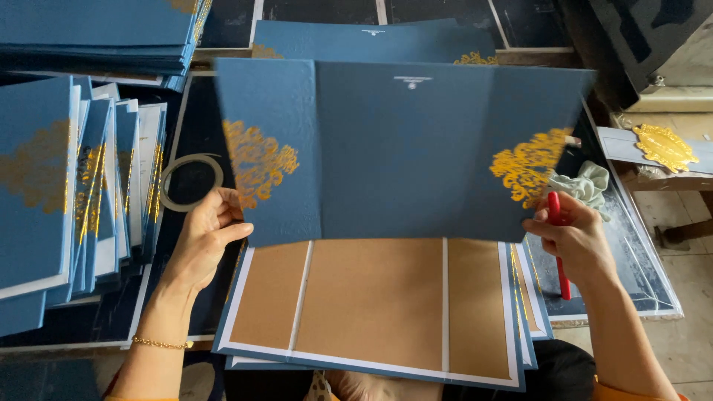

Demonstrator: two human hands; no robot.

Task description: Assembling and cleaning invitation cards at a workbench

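The left hand (210,236) pinches the lower left edge of a blue folded cover (401,148) with gold ornament, fingers curled on its front; the right hand (575,239) grips the cover's lower right corner and, closed in the same fist, a red-handled tool (558,245) pointing down; the cover is held up between the two hands, spread flat; beneath it lies a stack of opened covers (371,304) showing brown board panels; just beyond the left hand sits a tape ring (191,183); farther left, stacked blue covers (67,193); beyond the right hand, a pale cloth (590,184) and a gold ornament piece (665,146).
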